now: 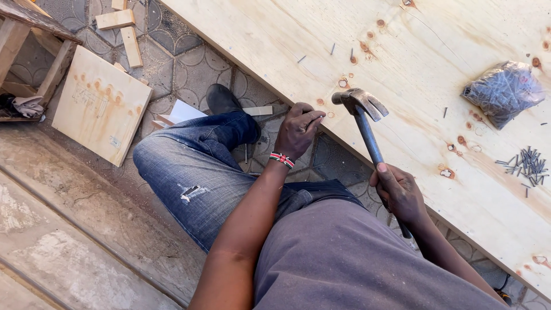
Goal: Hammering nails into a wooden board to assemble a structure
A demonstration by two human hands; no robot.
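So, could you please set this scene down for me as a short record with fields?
Left hand: left hand pinches a nail at the plywood sheet's near edge
Right hand: right hand closed on the claw hammer's handle; head just above the sheet
Loose nails: nail pile on the sheet
Bag: dark plastic bag beyond the pile
Floor: small plywood square on patterned tiles
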